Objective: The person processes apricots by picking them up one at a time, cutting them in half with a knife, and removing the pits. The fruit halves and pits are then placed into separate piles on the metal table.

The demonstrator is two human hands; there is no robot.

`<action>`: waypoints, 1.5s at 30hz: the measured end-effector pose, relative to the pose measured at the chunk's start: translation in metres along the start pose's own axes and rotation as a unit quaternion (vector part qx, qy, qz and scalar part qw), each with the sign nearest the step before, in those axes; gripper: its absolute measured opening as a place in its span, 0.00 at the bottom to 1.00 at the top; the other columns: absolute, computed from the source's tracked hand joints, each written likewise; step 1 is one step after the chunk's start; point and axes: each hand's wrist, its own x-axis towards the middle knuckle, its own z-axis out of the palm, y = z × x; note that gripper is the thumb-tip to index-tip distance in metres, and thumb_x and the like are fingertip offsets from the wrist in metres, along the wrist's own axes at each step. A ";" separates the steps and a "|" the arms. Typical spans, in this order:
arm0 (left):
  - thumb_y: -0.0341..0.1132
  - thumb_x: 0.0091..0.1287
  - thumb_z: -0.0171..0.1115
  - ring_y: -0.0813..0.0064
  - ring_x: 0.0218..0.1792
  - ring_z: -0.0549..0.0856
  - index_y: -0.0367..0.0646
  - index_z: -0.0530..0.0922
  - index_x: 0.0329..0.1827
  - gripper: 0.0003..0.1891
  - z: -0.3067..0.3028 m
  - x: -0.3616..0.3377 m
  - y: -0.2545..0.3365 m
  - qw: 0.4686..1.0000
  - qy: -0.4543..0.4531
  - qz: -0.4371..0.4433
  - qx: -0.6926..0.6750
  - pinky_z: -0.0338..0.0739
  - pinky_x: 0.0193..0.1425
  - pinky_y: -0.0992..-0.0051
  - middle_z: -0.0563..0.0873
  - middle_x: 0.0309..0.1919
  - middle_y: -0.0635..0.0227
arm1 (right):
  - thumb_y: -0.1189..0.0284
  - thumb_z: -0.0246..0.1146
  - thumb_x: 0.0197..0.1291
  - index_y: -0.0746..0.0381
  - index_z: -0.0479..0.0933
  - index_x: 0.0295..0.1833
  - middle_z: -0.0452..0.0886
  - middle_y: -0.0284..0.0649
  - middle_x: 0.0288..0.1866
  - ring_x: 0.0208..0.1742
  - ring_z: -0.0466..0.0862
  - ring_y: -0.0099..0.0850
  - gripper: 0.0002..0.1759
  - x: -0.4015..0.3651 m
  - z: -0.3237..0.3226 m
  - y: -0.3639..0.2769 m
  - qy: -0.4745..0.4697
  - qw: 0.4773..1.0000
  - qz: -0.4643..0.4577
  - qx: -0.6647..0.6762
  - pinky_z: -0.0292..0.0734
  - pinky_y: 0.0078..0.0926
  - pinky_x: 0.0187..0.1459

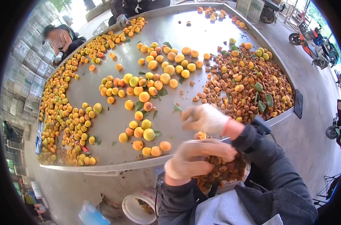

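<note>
My left hand [196, 159], in a pale work glove, is above a container of brown apricot pits or halves [223, 168] in front of my body. Its fingers stretch to the right, apart from the thumb, and nothing shows between them. Just beyond it, over the table's near edge, is my right hand [207, 119], also gloved. Motion smears its bent fingers, so whether they hold anything is hidden. Between the two hands lie a few orange apricot pieces [201, 135]. Whole apricots [149, 134] are scattered on the metal table [106, 146] to the left.
A big heap of brown pits and fruit pieces [249, 82] with leaves covers the table's right side. Apricots [61, 108] line the left edge. A phone [298, 104] rests on the right rim. A white bucket [134, 210] stands below. Two other people work at the far side.
</note>
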 end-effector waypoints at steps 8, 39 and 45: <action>0.51 0.73 0.48 0.63 0.51 0.82 0.42 0.74 0.64 0.25 -0.046 -0.050 0.016 0.850 0.435 0.234 -0.187 0.73 0.63 0.57 0.84 0.49 0.63 | 0.59 0.63 0.50 0.63 0.84 0.39 0.84 0.52 0.38 0.41 0.85 0.49 0.19 0.033 0.083 -0.047 -0.199 0.951 0.026 -0.233 0.79 0.40 0.44; 0.24 0.60 0.67 0.71 0.46 0.84 0.34 0.76 0.60 0.22 -0.027 -0.007 -0.015 0.878 0.462 0.037 -0.118 0.78 0.58 0.72 0.83 0.47 0.60 | 0.75 0.58 0.56 0.62 0.81 0.40 0.83 0.43 0.29 0.31 0.85 0.33 0.09 -0.046 0.007 -0.056 0.052 0.997 -0.054 0.022 0.78 0.28 0.37; 0.19 0.59 0.65 0.74 0.46 0.84 0.32 0.74 0.61 0.24 -0.010 0.008 -0.007 0.858 0.501 -0.043 0.104 0.77 0.55 0.77 0.84 0.48 0.60 | 0.75 0.58 0.56 0.63 0.81 0.45 0.82 0.48 0.28 0.28 0.84 0.39 0.12 -0.035 0.001 -0.043 0.089 0.991 -0.050 -0.083 0.78 0.32 0.34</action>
